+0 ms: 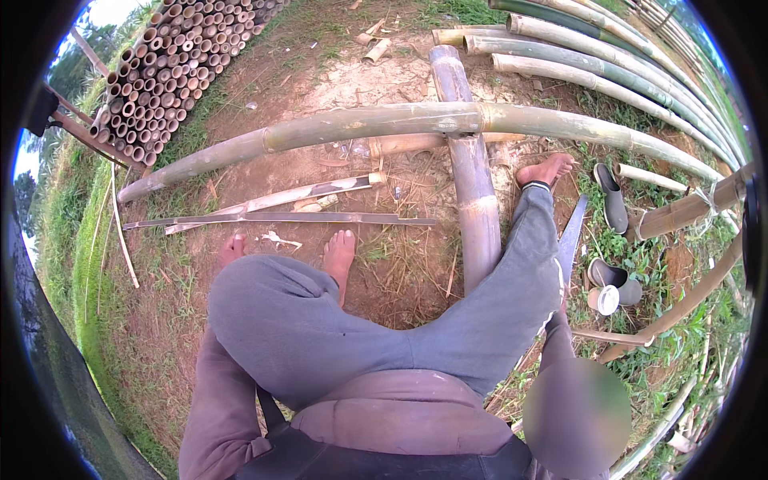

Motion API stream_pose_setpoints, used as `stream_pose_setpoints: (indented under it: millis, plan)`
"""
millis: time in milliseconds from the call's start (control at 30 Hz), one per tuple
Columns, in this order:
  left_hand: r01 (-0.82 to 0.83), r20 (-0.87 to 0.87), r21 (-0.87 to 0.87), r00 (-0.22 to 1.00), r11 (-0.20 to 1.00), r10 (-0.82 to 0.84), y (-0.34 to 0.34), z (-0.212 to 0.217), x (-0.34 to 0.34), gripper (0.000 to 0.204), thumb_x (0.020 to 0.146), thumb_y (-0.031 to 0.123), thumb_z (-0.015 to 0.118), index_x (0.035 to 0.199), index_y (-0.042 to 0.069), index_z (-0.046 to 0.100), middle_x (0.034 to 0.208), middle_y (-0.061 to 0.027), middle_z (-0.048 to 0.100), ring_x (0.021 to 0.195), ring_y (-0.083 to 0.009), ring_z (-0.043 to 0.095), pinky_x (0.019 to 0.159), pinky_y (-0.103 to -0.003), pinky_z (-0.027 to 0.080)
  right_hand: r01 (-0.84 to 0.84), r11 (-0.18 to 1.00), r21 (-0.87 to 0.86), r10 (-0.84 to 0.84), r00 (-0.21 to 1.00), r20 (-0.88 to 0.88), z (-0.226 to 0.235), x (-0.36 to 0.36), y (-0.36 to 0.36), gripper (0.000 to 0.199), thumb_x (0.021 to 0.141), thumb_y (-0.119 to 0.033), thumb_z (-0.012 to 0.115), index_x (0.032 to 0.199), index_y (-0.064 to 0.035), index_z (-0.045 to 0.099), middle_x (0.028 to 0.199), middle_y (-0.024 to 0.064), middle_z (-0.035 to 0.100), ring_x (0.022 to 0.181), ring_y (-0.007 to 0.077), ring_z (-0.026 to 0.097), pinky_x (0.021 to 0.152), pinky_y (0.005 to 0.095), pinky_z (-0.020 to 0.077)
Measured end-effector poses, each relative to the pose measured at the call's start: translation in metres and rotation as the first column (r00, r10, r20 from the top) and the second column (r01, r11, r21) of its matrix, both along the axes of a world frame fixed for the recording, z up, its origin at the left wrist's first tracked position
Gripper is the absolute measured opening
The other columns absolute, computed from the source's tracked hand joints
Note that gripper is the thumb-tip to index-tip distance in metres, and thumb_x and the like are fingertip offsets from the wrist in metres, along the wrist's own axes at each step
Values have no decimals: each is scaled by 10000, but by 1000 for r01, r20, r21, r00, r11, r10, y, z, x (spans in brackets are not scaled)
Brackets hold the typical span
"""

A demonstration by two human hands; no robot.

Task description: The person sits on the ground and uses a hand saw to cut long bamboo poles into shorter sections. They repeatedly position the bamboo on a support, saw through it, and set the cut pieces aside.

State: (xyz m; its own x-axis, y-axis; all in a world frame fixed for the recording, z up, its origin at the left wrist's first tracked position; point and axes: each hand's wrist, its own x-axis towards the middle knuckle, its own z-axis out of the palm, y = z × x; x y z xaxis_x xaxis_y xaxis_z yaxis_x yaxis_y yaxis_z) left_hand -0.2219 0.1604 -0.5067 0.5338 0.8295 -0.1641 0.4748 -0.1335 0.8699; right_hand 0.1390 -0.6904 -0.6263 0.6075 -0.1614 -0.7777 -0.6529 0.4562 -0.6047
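Observation:
My right hand [560, 307], partly hidden beside my right leg, grips a hand saw [570, 240] whose blade points away from me. My left arm runs down past my bent knee. What seems to be my left hand [231, 250] shows just beyond that knee, mostly hidden, its fingers unclear. Ahead, a long bamboo pole [336, 126] lies crosswise over a thick bamboo log [476, 204] that runs away from me; my outstretched right leg is beside the log. A narrow bamboo strip [320, 218] and a split bamboo piece [296, 193] rest on the ground to the left.
Cut bamboo tubes [160, 76] are stacked at the far left. Several long bamboo poles [608, 76] lie at the far right. Near the saw are a dark clog [610, 200], another clog [606, 273] and a white-lidded cup [606, 300]. Bamboo rails [688, 204] stand along the right.

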Motion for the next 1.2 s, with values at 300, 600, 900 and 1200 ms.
stream_pose_setpoints:
  millis: [300, 600, 900, 1200]
  plan:
    - [416, -407, 631, 896, 655, -177, -64, 164, 223, 434, 917, 479, 765, 1058, 70, 722, 992, -196, 766, 905, -393, 739, 832, -459, 579, -89, 989, -115, 97, 994, 60, -31, -1, 37, 521, 1072, -371, 547, 1414, 17, 605, 1317, 192, 684, 1182, 324, 659, 1005, 436, 512]
    - [768, -777, 522, 608, 371, -164, -21, 138, 336, 1202, 690, 551, 933, 1659, 252, 288, 1669, -151, 349, 1583, -394, 279, 1289, -635, 195, 33, -28, -999, 733, 680, 2, 64, 11, 27, 440, 1047, -301, 632, 1337, 30, 640, 1225, 200, 702, 1092, 328, 678, 931, 469, 523]
    - [852, -759, 307, 488, 424, -431, 9, 128, 364, 925, 640, 455, 945, 1425, 158, 556, 1230, -190, 700, 1164, -409, 672, 1000, -497, 533, 412, 213, -886, 628, 637, 447, 252, -71, 185, 281, 1004, -110, 715, 1215, 62, 646, 1077, 191, 709, 940, 278, 692, 831, 409, 546]
    - [874, -775, 301, 457, 382, -436, 12, 130, 365, 869, 650, 485, 929, 1359, 143, 559, 1193, -193, 726, 1123, -400, 704, 961, -501, 560, 2, 792, -611, 513, 541, 667, 268, -55, 365, 206, 994, -83, 741, 1157, 15, 661, 976, 22, 639, 814, 102, 578, 732, 263, 496]
